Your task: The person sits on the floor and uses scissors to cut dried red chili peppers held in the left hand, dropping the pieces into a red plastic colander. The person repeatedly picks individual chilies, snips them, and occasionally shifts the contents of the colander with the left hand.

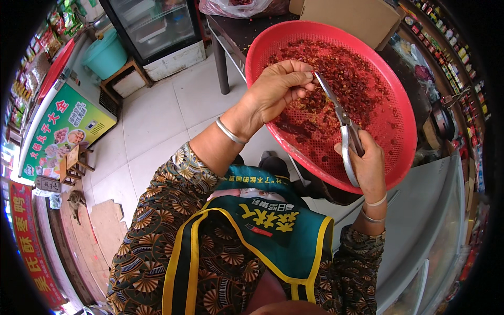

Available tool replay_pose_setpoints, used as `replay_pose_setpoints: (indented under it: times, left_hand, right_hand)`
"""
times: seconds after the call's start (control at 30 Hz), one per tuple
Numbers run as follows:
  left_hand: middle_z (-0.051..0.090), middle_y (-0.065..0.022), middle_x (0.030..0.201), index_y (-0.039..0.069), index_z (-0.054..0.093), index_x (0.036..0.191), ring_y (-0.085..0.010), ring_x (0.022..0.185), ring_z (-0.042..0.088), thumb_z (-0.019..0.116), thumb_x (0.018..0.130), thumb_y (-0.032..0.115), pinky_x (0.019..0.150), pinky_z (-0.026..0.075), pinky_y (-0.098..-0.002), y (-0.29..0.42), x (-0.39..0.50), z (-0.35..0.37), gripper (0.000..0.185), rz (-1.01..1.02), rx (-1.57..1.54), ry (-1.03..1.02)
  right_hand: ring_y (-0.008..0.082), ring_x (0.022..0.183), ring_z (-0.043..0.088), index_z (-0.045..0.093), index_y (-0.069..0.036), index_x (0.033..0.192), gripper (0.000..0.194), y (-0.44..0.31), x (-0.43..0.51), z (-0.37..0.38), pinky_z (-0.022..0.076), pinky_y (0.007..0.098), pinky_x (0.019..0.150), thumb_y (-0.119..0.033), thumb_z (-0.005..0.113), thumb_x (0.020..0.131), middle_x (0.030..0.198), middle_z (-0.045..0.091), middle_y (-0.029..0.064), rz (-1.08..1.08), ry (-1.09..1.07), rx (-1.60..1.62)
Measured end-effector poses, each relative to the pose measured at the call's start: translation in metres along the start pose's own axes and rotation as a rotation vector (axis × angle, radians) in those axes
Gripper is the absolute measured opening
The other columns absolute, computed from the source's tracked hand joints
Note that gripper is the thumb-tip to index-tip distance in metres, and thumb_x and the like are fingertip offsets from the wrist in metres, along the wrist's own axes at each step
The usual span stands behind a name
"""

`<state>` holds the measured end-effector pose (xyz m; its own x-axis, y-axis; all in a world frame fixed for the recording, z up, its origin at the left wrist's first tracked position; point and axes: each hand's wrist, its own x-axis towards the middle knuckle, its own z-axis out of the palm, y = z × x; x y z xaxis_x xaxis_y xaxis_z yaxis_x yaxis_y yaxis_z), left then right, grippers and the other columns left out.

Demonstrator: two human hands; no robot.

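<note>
My right hand point(366, 167) grips metal kitchen shears point(341, 114) by the handles, with the blades pointing up and to the left over the basket. The tips of the blades meet the fingertips of my left hand point(285, 84), which pinch a small red piece, likely dried chili, mostly hidden by the fingers. Below both hands lies a round red plastic mesh basket point(403, 114). Cut dried red chili pieces point(346, 75) and yellow seeds are scattered over its mesh.
The basket rests partly on a dark table point(232, 29) bearing a cardboard box point(350, 19) and a plastic bag point(246, 8). A glass-fronted fridge, a teal tub point(105, 55) and a chest freezer point(67, 126) stand left. A small animal point(76, 202) is on the floor; stocked shelves line the right.
</note>
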<state>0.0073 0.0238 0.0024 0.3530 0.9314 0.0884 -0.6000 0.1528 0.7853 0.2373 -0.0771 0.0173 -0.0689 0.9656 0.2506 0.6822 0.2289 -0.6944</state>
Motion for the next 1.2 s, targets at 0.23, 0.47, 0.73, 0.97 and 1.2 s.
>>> replay_pose_setpoints:
  times: [0.23,0.47,0.73,0.97,1.2]
  left_hand:
    - [0.064,-0.0044,0.094,0.001,0.059,0.106,-0.0106,0.080,0.065,0.055,0.096,0.005,0.065,0.054,-0.0171,-0.0014,0.0000,-0.0014,0.012,-0.001,0.022,-0.018]
    - [0.064,-0.0040,0.093,0.002,0.059,0.107,-0.0099,0.079,0.064,0.054,0.097,0.005,0.064,0.053,-0.0170,0.0003,-0.0021,0.0001,0.012,-0.025,0.038,0.008]
    - [0.063,-0.0039,0.093,0.002,0.060,0.106,-0.0101,0.078,0.062,0.055,0.096,0.005,0.062,0.051,-0.0179,0.0007,-0.0037,0.0005,0.011,-0.006,0.012,-0.014]
    - [0.063,-0.0040,0.091,0.002,0.060,0.103,-0.0103,0.077,0.062,0.056,0.096,0.004,0.061,0.050,-0.0181,0.0011,-0.0040,0.0005,0.009,-0.012,0.000,-0.036]
    - [0.063,-0.0047,0.089,0.001,0.060,0.102,-0.0101,0.075,0.062,0.057,0.095,0.005,0.060,0.050,-0.0182,-0.0012,-0.0015,-0.0035,0.008,0.003,-0.007,-0.046]
  right_hand:
    - [0.0227,0.055,0.052,0.061,-0.003,0.090,0.036,-0.0035,-0.0003,-0.0018,0.0427,0.0353,0.054,-0.029,0.081,0.076,0.065,0.057,0.0111,-0.016,-0.010,-0.064]
    - [0.0273,0.056,0.054,0.063,-0.004,0.098,0.040,-0.0042,0.0006,-0.0027,0.0429,0.0376,0.055,-0.031,0.082,0.075,0.068,0.057,0.0129,-0.024,-0.006,-0.144]
    - [0.0274,0.062,0.056,0.063,-0.005,0.103,0.044,-0.0058,-0.0008,-0.0019,0.0441,0.0382,0.058,-0.032,0.082,0.073,0.078,0.061,0.0127,-0.019,-0.003,-0.172]
    - [0.0255,0.063,0.057,0.063,-0.004,0.105,0.045,-0.0049,-0.0021,-0.0023,0.0451,0.0369,0.059,-0.030,0.082,0.074,0.080,0.062,0.0124,-0.014,-0.016,-0.129]
    - [0.0216,0.058,0.056,0.062,-0.002,0.095,0.033,-0.0080,-0.0021,-0.0033,0.0441,0.0346,0.056,-0.024,0.080,0.077,0.074,0.060,0.0122,-0.025,-0.044,-0.064]
